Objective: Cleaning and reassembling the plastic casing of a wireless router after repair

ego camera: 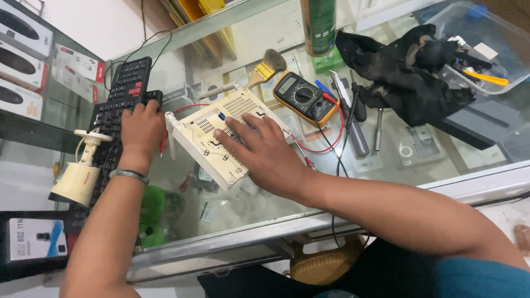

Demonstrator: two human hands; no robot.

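Under your right hand point(265, 152), spread flat, the cream vented plastic router case point(223, 135) runs diagonally on the glass bench point(386, 160); your left hand point(141, 129) clasps its near-left end.

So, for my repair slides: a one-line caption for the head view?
Right hand flat on a cream vented router case, left hand at its edge, on a glass counter.

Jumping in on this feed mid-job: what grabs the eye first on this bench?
The cream vented device casing at the centre of the glass counter, with the right hand pressed flat on it and the left hand at its left end. Just behind it lies a yellow multimeter with red and black leads. A crumpled black cloth sits at upper right, and a black keyboard at far left.
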